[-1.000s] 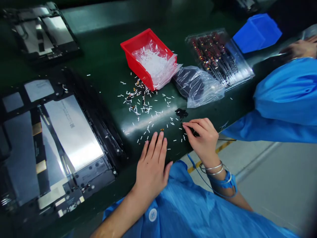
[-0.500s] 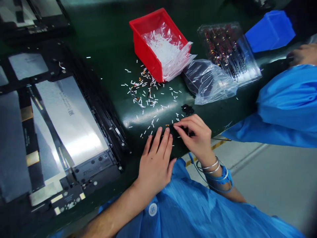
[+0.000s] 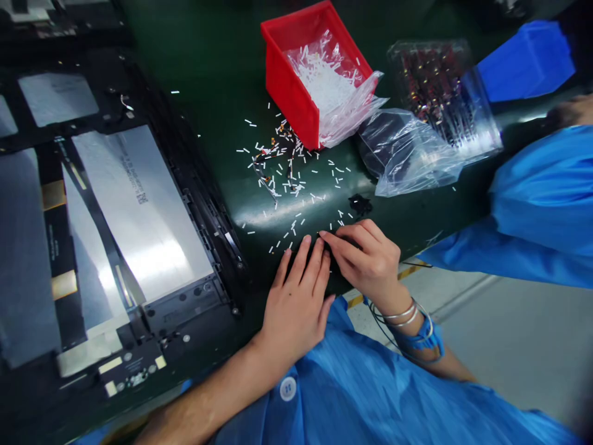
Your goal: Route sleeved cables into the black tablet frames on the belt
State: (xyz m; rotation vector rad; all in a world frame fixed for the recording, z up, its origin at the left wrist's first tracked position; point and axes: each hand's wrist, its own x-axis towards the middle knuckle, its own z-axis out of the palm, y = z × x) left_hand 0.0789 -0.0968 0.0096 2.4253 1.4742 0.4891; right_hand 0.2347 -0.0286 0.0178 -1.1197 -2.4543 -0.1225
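My left hand (image 3: 296,296) lies flat on the dark green table, fingers stretched out, their tips by a tiny dark part that is mostly covered. My right hand (image 3: 365,256) is curled, and its index fingertip presses down at that same spot, touching or nearly touching my left fingertips. Whatever is under or between the right fingers is too small and hidden to name. Loose white strips (image 3: 291,235) are scattered just beyond both hands. A small pile of black pieces (image 3: 360,205) sits above my right hand.
A red bin (image 3: 290,93) holds a bag of white strips. Thin cables (image 3: 273,154) lie before it. Farther right are a clear bag (image 3: 412,154), a clear tray (image 3: 486,117) of parts and a blue bin (image 3: 525,62). Device panels (image 3: 157,222) are stacked left. A co-worker's sleeve (image 3: 546,185) shows right.
My right index finger has moved left to my left fingertips and now covers the small gold-coloured piece that showed there. The view has shifted slightly; my left hand stays flat.
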